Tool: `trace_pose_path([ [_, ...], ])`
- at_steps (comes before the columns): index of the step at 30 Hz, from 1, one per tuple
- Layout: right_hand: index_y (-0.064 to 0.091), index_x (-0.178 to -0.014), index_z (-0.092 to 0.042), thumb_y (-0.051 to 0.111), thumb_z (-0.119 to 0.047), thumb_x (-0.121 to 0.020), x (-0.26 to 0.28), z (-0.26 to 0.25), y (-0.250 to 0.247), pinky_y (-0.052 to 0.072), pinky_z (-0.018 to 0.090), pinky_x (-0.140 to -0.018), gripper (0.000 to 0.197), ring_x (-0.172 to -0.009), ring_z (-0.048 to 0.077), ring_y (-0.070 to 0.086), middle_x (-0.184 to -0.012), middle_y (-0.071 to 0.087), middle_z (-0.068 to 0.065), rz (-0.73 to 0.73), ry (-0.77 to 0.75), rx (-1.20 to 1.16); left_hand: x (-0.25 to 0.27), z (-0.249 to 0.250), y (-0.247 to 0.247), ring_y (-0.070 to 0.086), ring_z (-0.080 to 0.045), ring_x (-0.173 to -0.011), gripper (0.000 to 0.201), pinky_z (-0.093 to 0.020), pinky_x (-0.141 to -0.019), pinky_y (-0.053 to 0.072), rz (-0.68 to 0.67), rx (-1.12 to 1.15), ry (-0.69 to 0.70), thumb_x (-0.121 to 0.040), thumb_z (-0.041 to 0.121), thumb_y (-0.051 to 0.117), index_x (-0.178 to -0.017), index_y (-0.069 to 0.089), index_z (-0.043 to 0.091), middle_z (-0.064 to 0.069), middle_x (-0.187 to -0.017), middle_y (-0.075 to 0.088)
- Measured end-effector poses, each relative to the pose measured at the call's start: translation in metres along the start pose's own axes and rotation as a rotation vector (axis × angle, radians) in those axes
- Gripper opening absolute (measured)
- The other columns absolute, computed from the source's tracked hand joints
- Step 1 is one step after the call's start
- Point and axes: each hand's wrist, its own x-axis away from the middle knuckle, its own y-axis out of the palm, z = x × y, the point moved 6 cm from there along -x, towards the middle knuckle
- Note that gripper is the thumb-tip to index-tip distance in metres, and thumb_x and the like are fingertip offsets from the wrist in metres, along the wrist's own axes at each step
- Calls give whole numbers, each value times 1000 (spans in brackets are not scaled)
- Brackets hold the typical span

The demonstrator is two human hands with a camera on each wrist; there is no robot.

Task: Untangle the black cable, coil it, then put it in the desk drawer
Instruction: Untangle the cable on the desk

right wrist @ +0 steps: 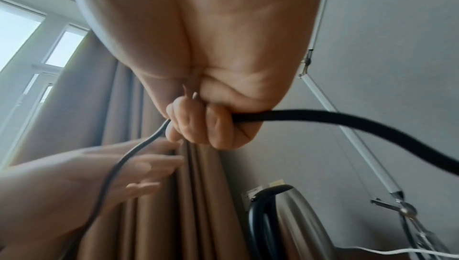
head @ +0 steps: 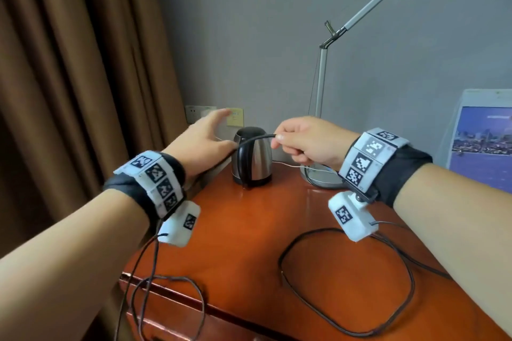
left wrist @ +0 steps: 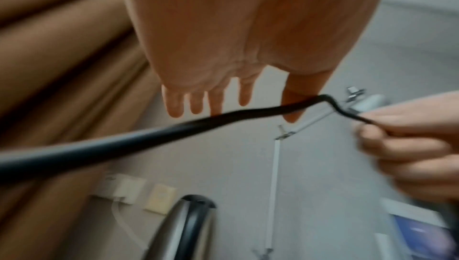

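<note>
The right hand [head: 310, 141] is up over the back of the desk [head: 249, 230], its fingers curled tight around the black cable [head: 346, 279], with the thumb and forefinger pinching the strand where it leaves the fist toward the left. From the right wrist view the cable [right wrist: 347, 120] looks round, smooth and matte, running through the closed fist, thick on one side and thinner where it trails off past the other hand. The left hand [head: 205, 141] is stretched out flat beside it, fingers [left wrist: 175, 105] straight and spread, gripping nothing; the cable [left wrist: 124, 140] crosses just under those fingertips and passes the thumb, though the blur makes it hard to say whether it actually touches the skin. Lower down, the rest of the cable lies loose on the reddish-brown desk top as one wide open loop near the front right edge, while another thin dark loop hangs over the front left corner in front of the desk drawer [head: 171, 321]; whether that strand belongs to the same cable or to the wrist gear is unclear. Just below the two hands stands a steel kettle [head: 252, 158] with a black handle, and behind it a lamp [head: 321, 86] on a round base. A brown curtain [head: 69, 77] hangs at the left.
</note>
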Motion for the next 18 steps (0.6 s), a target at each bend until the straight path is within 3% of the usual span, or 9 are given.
trace_pose_path([
  [3,61,-90,-11,44,-13,-107,-4,-13,-2,27,23,-44,24,-47,11,31,-65,40,4,55,-44,9,11,41,26,72,-25,-106,25,-32,-96,54,-230,582,-25,-104,35,59,-122,70,21,-7,-122,74],
  [4,61,-87,-15,46,-15,-106,-5,-13,-7,29,27,-45,24,-47,11,32,-65,42,4,99,-56,49,16,47,32,75,-32,-97,37,-38,-88,58,-301,754,-99,-105,44,54,-112,71,13,-14,-107,76],
  [6,63,-85,-21,50,-24,-102,-5,-13,-12,33,33,-52,22,-48,15,38,-58,46,-5,139,-74,179,21,51,38,69,-30,-67,43,-38,-68,59,-380,830,-139,-105,47,52,-104,67,7,-15,-79,67],
  [8,64,-83,-24,54,-30,-99,-3,-8,-12,36,36,-56,19,-51,18,43,-54,46,-10,127,-64,225,17,50,40,44,-16,-47,26,-28,-48,45,-363,715,-57,-107,29,54,-97,62,7,-5,-63,46],
  [10,60,-80,-22,58,-31,-100,2,-1,-14,37,32,-54,22,-49,17,43,-53,46,-9,103,-34,254,8,39,33,29,-10,-45,23,-21,-42,25,-252,623,-52,-108,24,52,-89,59,12,4,-58,36],
  [12,59,-79,-19,59,-30,-101,11,10,-22,38,31,-54,25,-47,17,44,-53,47,-4,78,15,316,-3,15,12,28,-10,-44,27,-18,-40,21,-51,603,-119,-106,24,51,-82,59,17,6,-56,36],
  [15,61,-77,-19,57,-32,-101,25,31,-41,43,32,-60,28,-48,17,49,-51,54,-1,59,92,379,-12,-51,-29,38,-20,-41,28,-20,-42,30,295,519,-273,-99,33,53,-76,61,18,1,-60,46],
  [16,61,-78,-19,57,-32,-102,28,36,-47,44,31,-61,28,-50,16,51,-53,58,1,53,113,397,-12,-77,-44,49,-30,-47,29,-26,-47,37,403,425,-327,-94,39,53,-78,63,17,-2,-64,53],
  [18,61,-79,-20,56,-31,-103,34,43,-52,44,29,-62,27,-54,13,54,-61,65,5,38,136,437,-5,-115,-68,66,-42,-81,36,-40,-68,48,529,214,-433,-91,46,48,-91,70,16,-11,-83,68],
])
